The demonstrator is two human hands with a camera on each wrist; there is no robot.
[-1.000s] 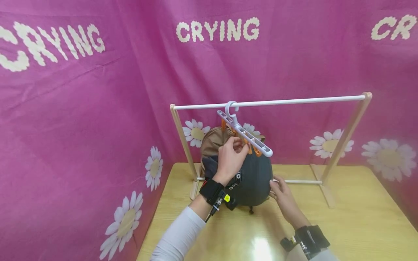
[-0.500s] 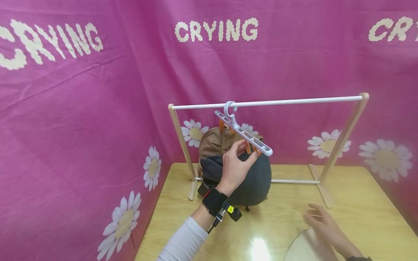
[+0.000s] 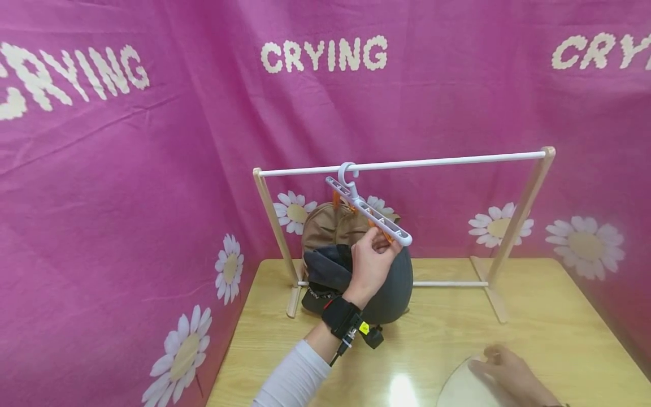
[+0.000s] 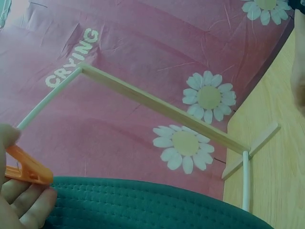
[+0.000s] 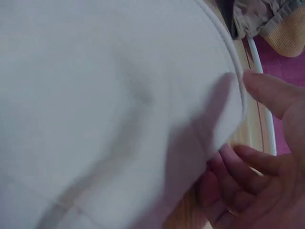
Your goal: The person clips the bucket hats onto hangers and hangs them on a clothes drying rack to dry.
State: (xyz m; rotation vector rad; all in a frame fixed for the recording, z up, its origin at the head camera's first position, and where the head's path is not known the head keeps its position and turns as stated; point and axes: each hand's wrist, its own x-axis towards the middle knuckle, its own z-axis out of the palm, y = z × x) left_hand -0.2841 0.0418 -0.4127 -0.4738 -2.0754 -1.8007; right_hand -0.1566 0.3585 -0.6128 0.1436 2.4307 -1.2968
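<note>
My left hand (image 3: 373, 263) pinches an orange clip (image 4: 31, 167) below the near end of a pale lilac hanger (image 3: 382, 221). The hanger hooks over the white rail (image 3: 447, 162). Just under the clip's tip in the left wrist view is a dark cap brim (image 4: 143, 205) with rows of stitching; the left hand partly covers the dark cap (image 3: 399, 288) in the head view. At the front right, my right hand (image 3: 508, 373) is at the edge of a round cream fabric item (image 5: 109, 95) with a piped rim. Its thumb is beside the rim, its fingers lower down along the edge.
A brown backpack (image 3: 320, 223) stands behind the hanger, at the rack's left end. The rack has wooden posts (image 3: 521, 217) and feet on the light wooden table (image 3: 539, 316). A pink cloth (image 3: 432, 102) with white lettering and daisies surrounds it.
My right hand has left the dark cap's edge and moved down and right to the cream item. My left hand has shifted slightly toward the hanger's near end.
</note>
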